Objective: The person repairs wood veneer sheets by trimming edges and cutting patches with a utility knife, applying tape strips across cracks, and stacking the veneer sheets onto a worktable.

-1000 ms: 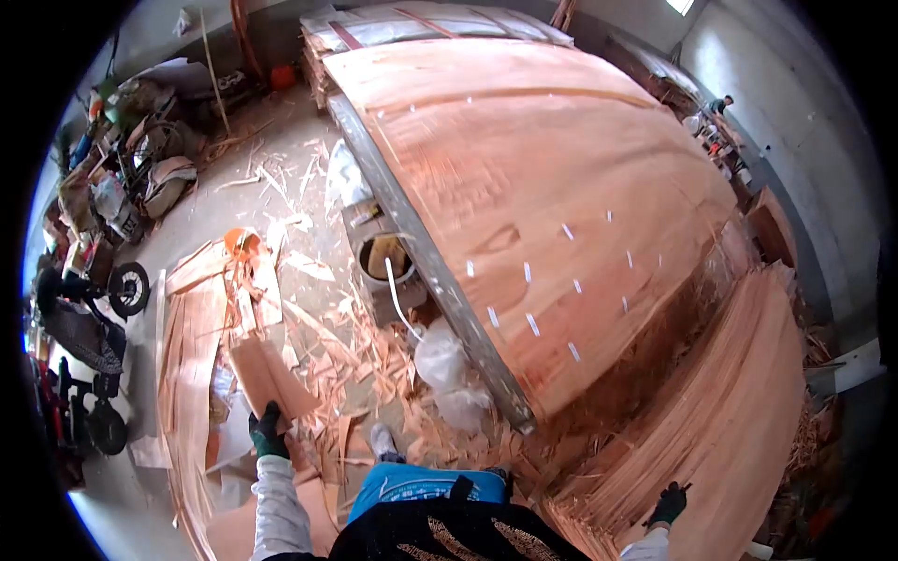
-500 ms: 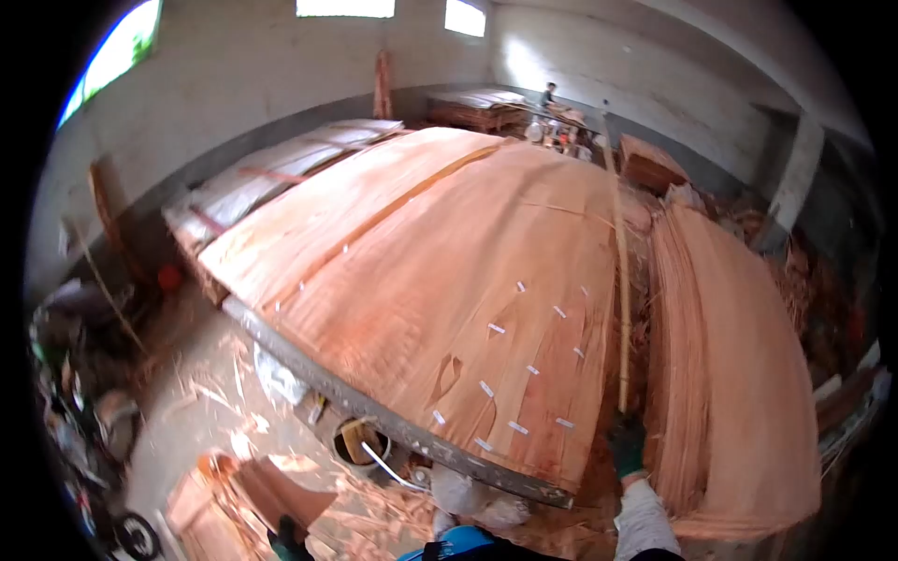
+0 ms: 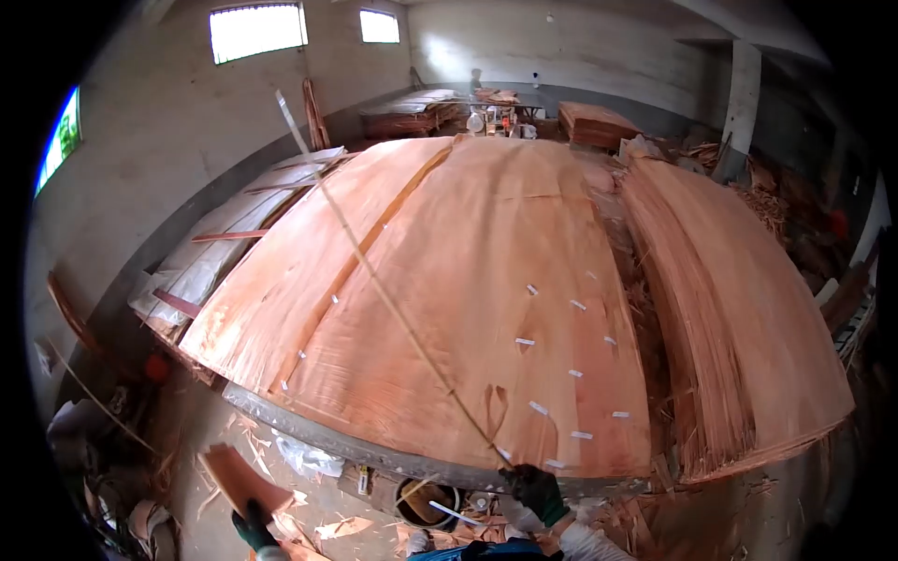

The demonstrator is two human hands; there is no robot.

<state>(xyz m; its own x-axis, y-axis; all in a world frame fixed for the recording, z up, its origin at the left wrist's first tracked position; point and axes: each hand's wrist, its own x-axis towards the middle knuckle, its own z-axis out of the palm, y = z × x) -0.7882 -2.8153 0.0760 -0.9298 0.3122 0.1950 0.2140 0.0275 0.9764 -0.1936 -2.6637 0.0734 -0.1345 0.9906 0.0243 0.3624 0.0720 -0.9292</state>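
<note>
Spread hands grip sheet left, pole right.

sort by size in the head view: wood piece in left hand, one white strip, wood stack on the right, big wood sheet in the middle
1. Big wood sheet
2. Wood stack
3. Wood piece in the left hand
4. White strip

You've room over the veneer sheet, but the bamboo pole in your right hand slants across. Bucket low between that and your left hand. Narrow gap before right-side veneer stack.
</note>
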